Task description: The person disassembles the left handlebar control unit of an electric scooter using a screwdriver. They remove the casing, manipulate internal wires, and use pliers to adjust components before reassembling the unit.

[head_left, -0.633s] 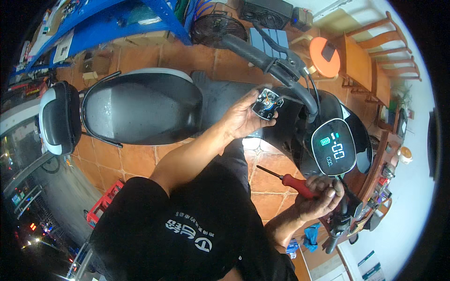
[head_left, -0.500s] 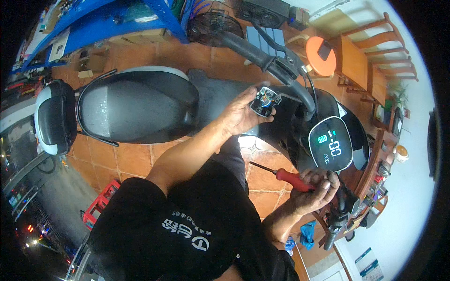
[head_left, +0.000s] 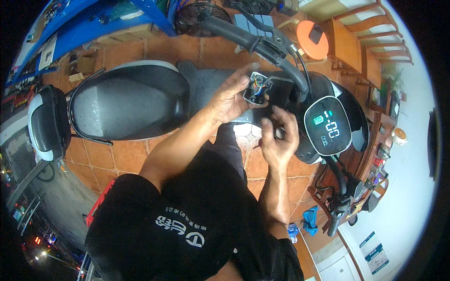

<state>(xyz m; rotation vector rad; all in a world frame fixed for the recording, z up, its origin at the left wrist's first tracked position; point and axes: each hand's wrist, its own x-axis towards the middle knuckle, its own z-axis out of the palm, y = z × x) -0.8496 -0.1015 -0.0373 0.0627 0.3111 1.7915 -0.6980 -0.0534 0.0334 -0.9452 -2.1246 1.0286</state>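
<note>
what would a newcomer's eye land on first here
Most likely the glowing display, right of centre at the front of the dark scooter, with bright digits and a green battery symbol. Next might come the round orange top at the upper right, with a dark flat object lying on it, then the open black housing with coloured wires near the middle, in the left hand.

Tool (head_left: 280, 133) mostly hidden in right fingers (head_left: 288, 122); blue shelf (head_left: 155, 19) cropped above.
</note>
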